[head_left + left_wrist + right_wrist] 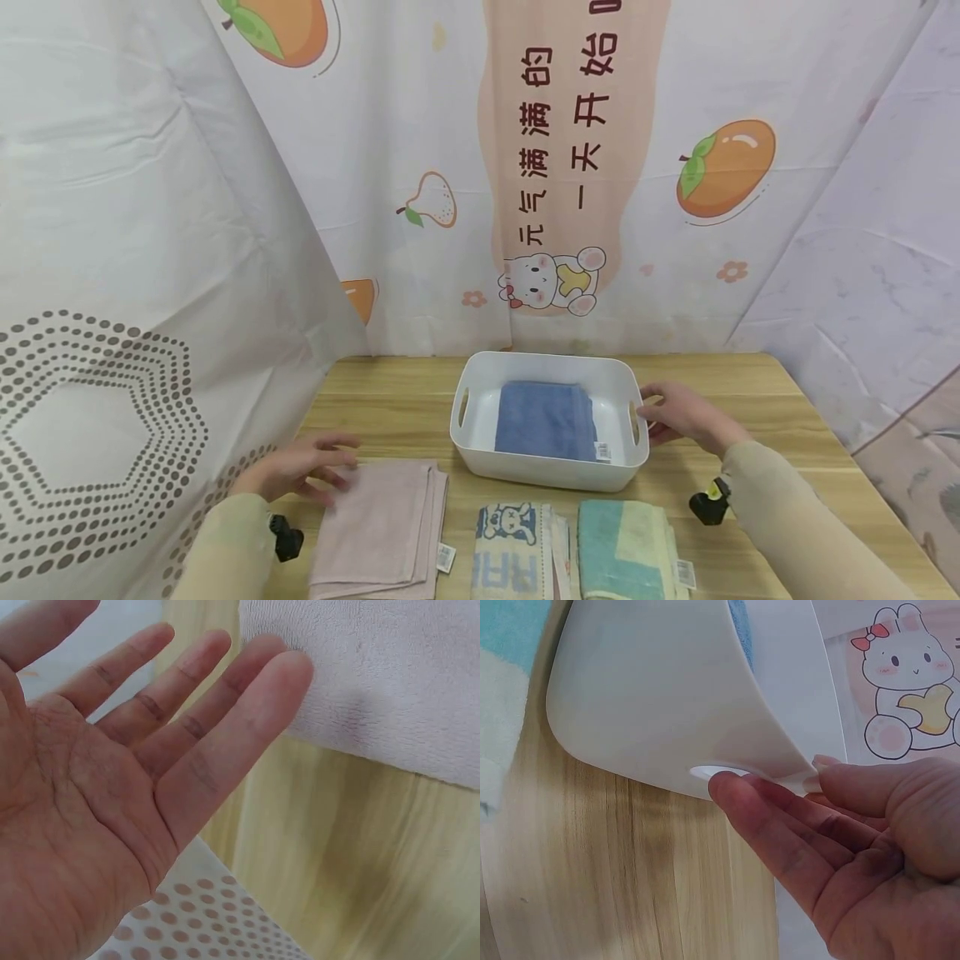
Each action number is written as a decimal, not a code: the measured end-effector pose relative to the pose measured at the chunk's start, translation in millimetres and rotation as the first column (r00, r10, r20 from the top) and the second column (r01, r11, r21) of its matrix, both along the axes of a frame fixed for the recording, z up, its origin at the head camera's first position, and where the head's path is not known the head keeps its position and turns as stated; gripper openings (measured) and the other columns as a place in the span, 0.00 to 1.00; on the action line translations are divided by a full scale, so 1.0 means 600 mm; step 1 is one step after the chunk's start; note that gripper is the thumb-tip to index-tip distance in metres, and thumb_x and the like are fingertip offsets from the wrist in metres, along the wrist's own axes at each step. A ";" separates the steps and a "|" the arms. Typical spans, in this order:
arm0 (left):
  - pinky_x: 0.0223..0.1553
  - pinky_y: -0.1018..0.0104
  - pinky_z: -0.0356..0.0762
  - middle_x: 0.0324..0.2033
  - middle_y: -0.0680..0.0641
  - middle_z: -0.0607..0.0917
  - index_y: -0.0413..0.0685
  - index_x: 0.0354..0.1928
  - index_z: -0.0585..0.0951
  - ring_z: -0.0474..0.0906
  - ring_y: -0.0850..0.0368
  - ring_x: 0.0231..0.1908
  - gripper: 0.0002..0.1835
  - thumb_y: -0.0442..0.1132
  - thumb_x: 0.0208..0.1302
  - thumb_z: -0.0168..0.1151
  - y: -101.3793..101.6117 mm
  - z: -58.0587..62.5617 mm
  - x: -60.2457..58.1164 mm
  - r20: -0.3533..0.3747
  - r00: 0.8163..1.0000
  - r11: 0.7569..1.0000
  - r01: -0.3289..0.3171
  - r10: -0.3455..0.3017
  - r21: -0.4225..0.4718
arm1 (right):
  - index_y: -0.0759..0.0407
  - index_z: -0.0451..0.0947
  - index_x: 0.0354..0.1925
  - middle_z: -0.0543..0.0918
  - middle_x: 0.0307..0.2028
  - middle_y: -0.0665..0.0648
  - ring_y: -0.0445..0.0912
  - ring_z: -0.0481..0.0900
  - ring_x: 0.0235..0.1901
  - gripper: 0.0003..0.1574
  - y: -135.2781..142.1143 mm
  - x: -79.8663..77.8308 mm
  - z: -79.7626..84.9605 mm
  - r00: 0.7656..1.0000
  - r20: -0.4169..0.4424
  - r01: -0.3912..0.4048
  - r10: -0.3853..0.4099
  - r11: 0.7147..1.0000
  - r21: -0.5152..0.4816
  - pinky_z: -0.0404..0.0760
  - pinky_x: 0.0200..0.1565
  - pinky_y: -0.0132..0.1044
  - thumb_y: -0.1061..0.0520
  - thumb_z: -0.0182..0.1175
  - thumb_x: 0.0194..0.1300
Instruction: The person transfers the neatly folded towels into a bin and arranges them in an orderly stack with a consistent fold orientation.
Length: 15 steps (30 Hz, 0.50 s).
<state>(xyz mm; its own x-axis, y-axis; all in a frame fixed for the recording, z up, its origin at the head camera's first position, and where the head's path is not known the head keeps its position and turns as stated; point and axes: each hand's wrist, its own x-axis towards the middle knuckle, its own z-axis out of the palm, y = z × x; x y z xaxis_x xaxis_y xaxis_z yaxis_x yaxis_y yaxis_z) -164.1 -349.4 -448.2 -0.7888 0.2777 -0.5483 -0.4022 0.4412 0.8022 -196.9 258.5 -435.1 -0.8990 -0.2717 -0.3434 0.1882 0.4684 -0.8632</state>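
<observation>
A white plastic basket [546, 477] stands on the table with a folded blue towel [536, 421] lying inside. My right hand [686, 417] grips the basket's right end at the handle slot; in the right wrist view its thumb [855, 784] is at the rim and the fingers are at the slot. At the left, a folded pink towel [378, 525] lies flat. Beside its upper left edge is my left hand [303, 467], holding nothing. The left wrist view shows that palm with its fingers [232, 735] extended near the pink towel's edge.
In front of the basket lie a folded white towel with a blue bear pattern [510, 546] and a folded teal and yellow towel [626, 546]. Printed curtains [420, 275] hang behind and along the left of the wooden table [375, 400].
</observation>
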 end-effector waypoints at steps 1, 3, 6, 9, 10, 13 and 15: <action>0.44 0.44 0.85 0.63 0.34 0.76 0.36 0.77 0.60 0.83 0.41 0.50 0.42 0.51 0.71 0.65 -0.003 -0.003 0.000 0.006 1.000 1.000 -0.015 0.015 0.002 | 0.83 0.57 0.68 0.85 0.44 0.72 0.53 0.87 0.35 0.31 0.000 0.000 0.000 1.000 0.001 0.002 -0.002 1.000 0.000 0.88 0.42 0.50 0.66 0.52 0.76; 0.44 0.44 0.85 0.63 0.35 0.76 0.36 0.77 0.60 0.83 0.42 0.49 0.41 0.50 0.72 0.64 -0.010 -0.010 0.002 0.014 0.999 0.999 -0.046 0.046 0.000 | 0.83 0.58 0.68 0.85 0.44 0.72 0.53 0.87 0.35 0.31 0.000 0.001 -0.001 1.000 0.003 0.008 -0.008 1.000 0.000 0.88 0.42 0.49 0.66 0.53 0.75; 0.44 0.45 0.85 0.62 0.36 0.76 0.36 0.76 0.62 0.83 0.43 0.48 0.39 0.49 0.72 0.63 -0.016 -0.017 0.006 0.010 0.996 0.996 -0.084 0.084 -0.028 | 0.83 0.58 0.68 0.85 0.43 0.71 0.53 0.87 0.35 0.31 0.000 0.000 -0.003 1.000 0.003 0.008 -0.008 1.000 0.002 0.88 0.42 0.49 0.66 0.53 0.75; 0.44 0.46 0.86 0.60 0.35 0.76 0.35 0.75 0.62 0.83 0.43 0.47 0.39 0.48 0.72 0.63 -0.020 -0.021 0.009 -0.002 0.993 0.992 -0.115 0.115 -0.054 | 0.83 0.58 0.68 0.85 0.42 0.70 0.53 0.86 0.35 0.31 0.001 0.000 -0.004 1.000 0.003 0.005 -0.005 1.000 0.001 0.88 0.41 0.49 0.66 0.52 0.76; 0.44 0.46 0.86 0.60 0.35 0.76 0.34 0.75 0.62 0.83 0.43 0.46 0.39 0.48 0.72 0.63 -0.020 -0.022 0.010 -0.006 0.992 0.990 -0.124 0.124 -0.062 | 0.83 0.58 0.68 0.85 0.42 0.69 0.53 0.86 0.35 0.31 0.001 0.000 -0.004 1.000 0.004 0.006 -0.006 1.000 0.001 0.88 0.41 0.49 0.66 0.52 0.76; 0.42 0.47 0.86 0.58 0.35 0.77 0.33 0.74 0.63 0.82 0.43 0.45 0.38 0.48 0.71 0.64 -0.022 -0.026 0.011 -0.001 0.987 0.983 -0.159 0.159 -0.093 | 0.83 0.58 0.68 0.86 0.42 0.69 0.53 0.86 0.34 0.31 0.001 -0.001 -0.004 1.000 0.004 0.006 -0.006 1.000 -0.002 0.88 0.41 0.49 0.66 0.52 0.76; 0.42 0.47 0.86 0.57 0.35 0.78 0.33 0.73 0.64 0.82 0.43 0.44 0.37 0.47 0.71 0.64 -0.022 -0.030 0.012 0.010 0.983 0.977 -0.181 0.184 -0.112 | 0.83 0.58 0.68 0.86 0.41 0.69 0.53 0.86 0.34 0.31 0.001 -0.001 -0.004 1.000 0.001 0.004 -0.004 1.000 -0.008 0.88 0.41 0.49 0.66 0.53 0.76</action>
<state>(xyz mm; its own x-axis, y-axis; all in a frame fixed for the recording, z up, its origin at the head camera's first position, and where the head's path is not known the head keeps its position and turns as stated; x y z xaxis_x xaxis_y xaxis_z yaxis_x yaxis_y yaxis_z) -156.7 -362.8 -466.2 -0.8094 0.0672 -0.5834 -0.4994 0.4440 0.7439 -197.4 259.1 -437.4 -0.8996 -0.2709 -0.3424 0.1910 0.4611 -0.8665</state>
